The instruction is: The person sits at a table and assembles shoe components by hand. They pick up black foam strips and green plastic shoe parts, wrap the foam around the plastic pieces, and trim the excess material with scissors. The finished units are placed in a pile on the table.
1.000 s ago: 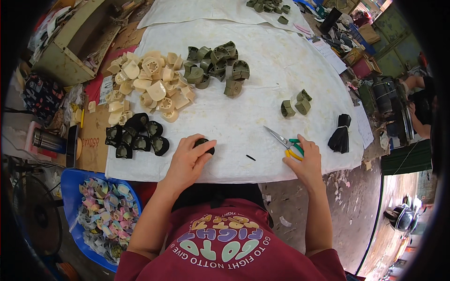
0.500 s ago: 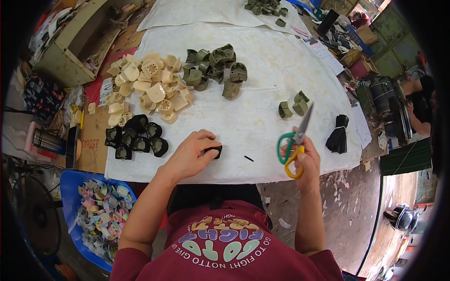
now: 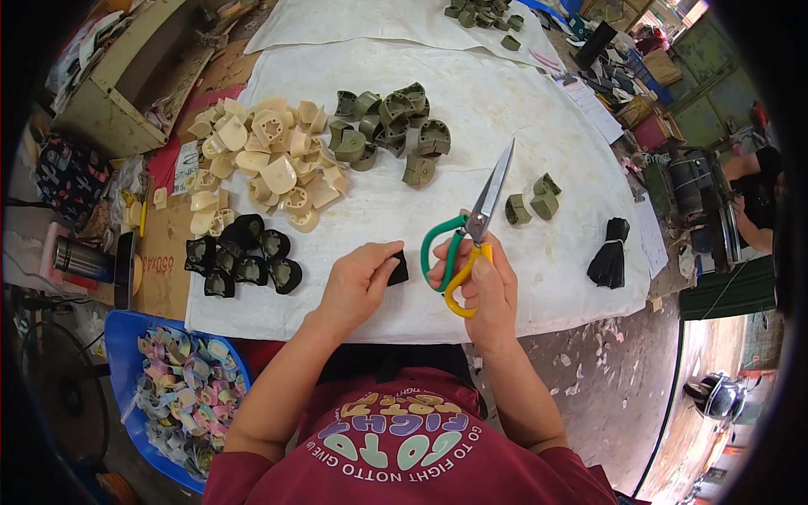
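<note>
Between the thumb and fingers of my left hand, a small black-covered piece is pinched above the white cloth. It looks like a shoe heel, but my fingers hide much of it. My right hand grips scissors by their green and yellow handles, just right of the black piece and apart from it. The blades point away from me and look closed or nearly so. Left of my left hand sits a group of black-covered heel pieces with hollow olive insides.
Cream heel pieces are heaped at the left, olive ones beyond the middle. Several olive pieces lie beyond my right hand. A tied black bundle rests near the right edge. A blue tub of colourful scraps stands lower left.
My right hand has brought the scissors leftward, close to my left hand. My left hand has shifted slightly, and the black piece in it shows a different side.
</note>
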The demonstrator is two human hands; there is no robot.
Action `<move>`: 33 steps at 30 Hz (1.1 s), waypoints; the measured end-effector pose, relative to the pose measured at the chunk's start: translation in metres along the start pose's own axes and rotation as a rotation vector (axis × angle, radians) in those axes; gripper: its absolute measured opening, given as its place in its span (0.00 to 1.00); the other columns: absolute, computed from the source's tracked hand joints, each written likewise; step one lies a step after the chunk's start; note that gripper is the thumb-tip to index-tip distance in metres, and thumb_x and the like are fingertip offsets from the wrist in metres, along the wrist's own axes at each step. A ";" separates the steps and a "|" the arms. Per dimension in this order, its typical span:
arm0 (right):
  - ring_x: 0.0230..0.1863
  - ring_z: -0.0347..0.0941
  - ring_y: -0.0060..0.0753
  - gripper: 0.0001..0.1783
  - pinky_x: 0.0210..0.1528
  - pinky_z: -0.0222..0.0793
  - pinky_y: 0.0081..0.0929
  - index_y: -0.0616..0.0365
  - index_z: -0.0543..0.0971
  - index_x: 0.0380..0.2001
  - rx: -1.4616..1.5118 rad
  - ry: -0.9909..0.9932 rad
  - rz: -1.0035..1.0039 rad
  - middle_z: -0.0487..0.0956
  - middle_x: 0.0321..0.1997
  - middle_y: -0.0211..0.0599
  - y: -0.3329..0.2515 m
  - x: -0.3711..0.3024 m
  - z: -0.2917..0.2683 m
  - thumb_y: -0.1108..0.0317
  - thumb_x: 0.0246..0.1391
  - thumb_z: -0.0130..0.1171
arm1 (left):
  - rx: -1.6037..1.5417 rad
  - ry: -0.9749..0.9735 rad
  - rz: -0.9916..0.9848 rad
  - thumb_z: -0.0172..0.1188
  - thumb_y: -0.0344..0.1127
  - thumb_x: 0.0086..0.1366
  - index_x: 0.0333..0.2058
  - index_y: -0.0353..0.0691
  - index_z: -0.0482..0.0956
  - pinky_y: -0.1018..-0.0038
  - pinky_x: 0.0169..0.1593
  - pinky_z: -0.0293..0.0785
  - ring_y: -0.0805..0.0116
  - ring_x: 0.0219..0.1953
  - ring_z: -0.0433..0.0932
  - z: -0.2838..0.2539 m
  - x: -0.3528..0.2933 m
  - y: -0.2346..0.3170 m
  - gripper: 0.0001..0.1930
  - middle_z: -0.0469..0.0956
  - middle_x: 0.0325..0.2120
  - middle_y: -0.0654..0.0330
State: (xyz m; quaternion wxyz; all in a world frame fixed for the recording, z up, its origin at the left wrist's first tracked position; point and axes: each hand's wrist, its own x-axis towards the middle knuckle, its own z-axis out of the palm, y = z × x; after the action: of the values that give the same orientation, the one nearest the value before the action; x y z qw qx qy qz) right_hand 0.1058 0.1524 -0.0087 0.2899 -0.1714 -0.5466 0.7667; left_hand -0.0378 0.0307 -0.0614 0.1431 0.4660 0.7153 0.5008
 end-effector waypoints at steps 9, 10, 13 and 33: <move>0.35 0.72 0.23 0.24 0.40 0.70 0.24 0.63 0.63 0.60 0.001 -0.011 0.026 0.75 0.42 0.37 0.018 0.012 0.017 0.61 0.65 0.43 | -0.011 0.097 -0.001 0.67 0.30 0.49 0.49 0.37 0.75 0.63 0.55 0.66 0.51 0.50 0.72 0.011 -0.017 0.000 0.26 0.75 0.46 0.49; 0.35 0.72 0.23 0.24 0.40 0.70 0.24 0.63 0.63 0.60 -0.004 -0.016 0.021 0.75 0.42 0.37 0.018 0.013 0.017 0.61 0.65 0.43 | -0.037 0.113 -0.059 0.68 0.31 0.48 0.50 0.39 0.75 0.63 0.55 0.66 0.52 0.51 0.72 0.013 -0.018 -0.001 0.27 0.75 0.46 0.50; 0.35 0.72 0.23 0.24 0.40 0.71 0.24 0.64 0.63 0.59 -0.056 -0.015 0.025 0.75 0.42 0.37 0.012 0.018 0.014 0.61 0.65 0.43 | 0.068 0.125 -0.054 0.69 0.33 0.47 0.49 0.40 0.76 0.62 0.56 0.64 0.52 0.51 0.71 0.015 -0.021 -0.003 0.27 0.75 0.46 0.51; 0.34 0.72 0.26 0.21 0.41 0.69 0.25 0.70 0.70 0.44 -0.309 0.094 0.021 0.75 0.38 0.40 0.025 -0.008 0.035 0.59 0.63 0.42 | 0.051 0.179 -0.004 0.70 0.36 0.47 0.46 0.40 0.77 0.62 0.54 0.62 0.52 0.47 0.71 0.014 -0.020 -0.007 0.25 0.75 0.41 0.52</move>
State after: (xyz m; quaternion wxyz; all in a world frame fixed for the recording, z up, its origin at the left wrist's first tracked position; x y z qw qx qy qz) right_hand 0.0853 0.1153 -0.0204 0.2775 -0.2552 -0.6419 0.6677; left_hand -0.0216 0.0228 -0.0791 0.0679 0.4214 0.7388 0.5216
